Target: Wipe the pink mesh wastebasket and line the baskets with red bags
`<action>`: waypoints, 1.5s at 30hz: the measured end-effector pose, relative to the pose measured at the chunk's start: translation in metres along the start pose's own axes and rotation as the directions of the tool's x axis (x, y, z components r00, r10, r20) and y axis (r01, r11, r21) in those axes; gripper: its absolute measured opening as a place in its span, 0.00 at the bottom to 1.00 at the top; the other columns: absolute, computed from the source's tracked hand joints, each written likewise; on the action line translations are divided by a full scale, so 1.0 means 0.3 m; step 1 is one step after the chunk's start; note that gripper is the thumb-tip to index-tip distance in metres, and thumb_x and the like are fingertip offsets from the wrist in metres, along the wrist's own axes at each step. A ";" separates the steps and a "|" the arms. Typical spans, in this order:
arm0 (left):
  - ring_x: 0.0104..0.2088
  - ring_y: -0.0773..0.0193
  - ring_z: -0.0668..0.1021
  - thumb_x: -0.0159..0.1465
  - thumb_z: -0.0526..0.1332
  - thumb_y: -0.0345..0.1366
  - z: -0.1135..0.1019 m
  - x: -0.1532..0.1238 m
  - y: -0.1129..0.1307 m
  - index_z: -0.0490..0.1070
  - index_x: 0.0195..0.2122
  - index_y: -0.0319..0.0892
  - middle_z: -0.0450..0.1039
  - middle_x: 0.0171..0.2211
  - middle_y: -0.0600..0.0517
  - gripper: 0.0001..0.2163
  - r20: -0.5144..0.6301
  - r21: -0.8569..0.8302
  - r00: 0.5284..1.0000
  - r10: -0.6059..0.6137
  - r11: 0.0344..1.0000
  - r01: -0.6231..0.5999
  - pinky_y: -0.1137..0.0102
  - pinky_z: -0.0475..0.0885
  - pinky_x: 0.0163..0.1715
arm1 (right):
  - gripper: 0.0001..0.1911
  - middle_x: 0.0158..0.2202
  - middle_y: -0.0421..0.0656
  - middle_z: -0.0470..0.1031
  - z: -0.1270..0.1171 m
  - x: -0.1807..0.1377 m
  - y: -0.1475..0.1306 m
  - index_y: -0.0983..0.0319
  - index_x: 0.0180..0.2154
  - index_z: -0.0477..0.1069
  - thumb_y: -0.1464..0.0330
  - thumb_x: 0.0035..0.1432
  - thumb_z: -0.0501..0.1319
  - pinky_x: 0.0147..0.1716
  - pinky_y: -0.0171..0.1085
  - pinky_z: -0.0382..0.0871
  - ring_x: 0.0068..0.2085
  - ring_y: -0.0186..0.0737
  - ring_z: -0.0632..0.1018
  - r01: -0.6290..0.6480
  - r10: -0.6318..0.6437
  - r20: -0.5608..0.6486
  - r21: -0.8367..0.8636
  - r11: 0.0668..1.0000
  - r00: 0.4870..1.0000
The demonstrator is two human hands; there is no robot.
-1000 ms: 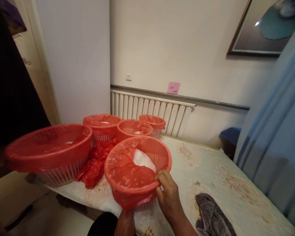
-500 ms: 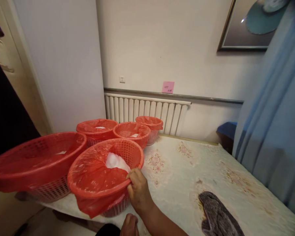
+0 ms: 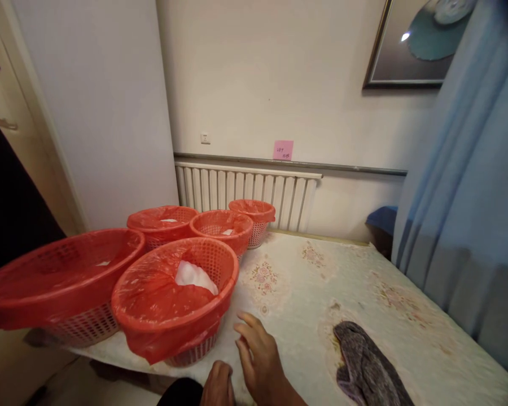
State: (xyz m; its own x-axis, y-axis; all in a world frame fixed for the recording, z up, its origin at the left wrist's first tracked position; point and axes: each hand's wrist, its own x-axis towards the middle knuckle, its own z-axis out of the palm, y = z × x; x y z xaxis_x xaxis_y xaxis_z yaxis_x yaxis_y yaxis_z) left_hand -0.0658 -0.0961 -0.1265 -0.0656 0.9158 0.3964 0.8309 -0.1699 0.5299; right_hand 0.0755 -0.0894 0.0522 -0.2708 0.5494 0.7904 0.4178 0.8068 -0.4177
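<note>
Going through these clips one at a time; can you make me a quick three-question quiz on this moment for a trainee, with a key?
1. Count: how many red-lined baskets are in view?
2. True or false: the right hand is off the rim of the nearest basket.
3. Choose: what lies on the table to the right of that hand?
A. a pink note
B. a dark grey cloth
C. a picture frame

Key:
1. Five.
2. True; a gap shows between them.
3. B.
</note>
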 end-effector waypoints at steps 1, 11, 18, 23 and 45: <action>0.34 0.61 0.76 0.65 0.47 0.29 -0.008 -0.001 0.006 0.69 0.31 0.46 0.71 0.30 0.49 0.12 0.014 0.008 1.000 -0.002 1.000 0.002 0.68 0.71 0.38 | 0.18 0.49 0.49 0.74 -0.021 -0.058 0.018 0.59 0.49 0.68 0.77 0.61 0.50 0.47 0.40 0.74 0.51 0.41 0.76 -0.006 0.006 -0.008 -0.020 1.000 1.000; 0.38 0.62 0.74 0.62 0.46 0.22 -0.053 -0.019 0.090 0.68 0.34 0.42 0.68 0.34 0.50 0.13 0.094 0.142 0.991 -0.090 0.987 0.077 0.68 0.68 0.43 | 0.17 0.25 0.41 0.76 -0.283 -0.585 0.230 0.55 0.31 0.74 0.61 0.65 0.49 0.28 0.32 0.72 0.26 0.38 0.77 -0.397 0.432 0.125 -0.232 0.888 0.893; 0.43 0.65 0.74 0.62 0.44 0.20 -0.057 -0.068 0.134 0.68 0.39 0.41 0.69 0.42 0.48 0.16 0.112 0.136 0.985 -0.132 0.984 0.117 0.70 0.68 0.48 | 0.19 0.24 0.43 0.76 -0.369 -0.743 0.325 0.55 0.26 0.73 0.58 0.63 0.49 0.29 0.38 0.71 0.26 0.44 0.78 -0.538 0.565 0.005 -0.297 0.789 0.825; 0.50 0.65 0.75 0.63 0.44 0.20 -0.041 -0.108 0.140 0.66 0.52 0.39 0.62 0.58 0.42 0.20 0.176 0.127 0.974 -0.140 0.985 0.119 0.71 0.68 0.51 | 0.19 0.29 0.45 0.77 -0.343 -0.770 0.333 0.58 0.30 0.73 0.60 0.63 0.47 0.34 0.39 0.69 0.31 0.44 0.78 -0.565 0.596 -0.010 -0.329 0.757 0.803; 0.58 0.56 0.72 0.63 0.45 0.22 0.022 -0.131 0.103 0.61 0.58 0.39 0.53 0.64 0.39 0.22 0.182 0.080 0.979 -0.093 0.994 0.079 0.65 0.70 0.55 | 0.12 0.30 0.42 0.76 -0.329 -0.758 0.273 0.59 0.33 0.70 0.74 0.56 0.49 0.36 0.35 0.62 0.35 0.41 0.76 -0.615 0.691 0.106 -0.374 0.694 0.715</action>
State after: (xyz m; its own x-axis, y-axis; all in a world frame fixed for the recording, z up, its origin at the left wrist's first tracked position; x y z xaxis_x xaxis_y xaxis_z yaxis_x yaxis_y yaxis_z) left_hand -0.0338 -0.1349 -0.1306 -0.0407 0.9784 0.2028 0.8644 -0.0673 0.4983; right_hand 0.2568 -0.1698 -0.1175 0.0029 0.9734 0.2290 0.7806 0.1409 -0.6089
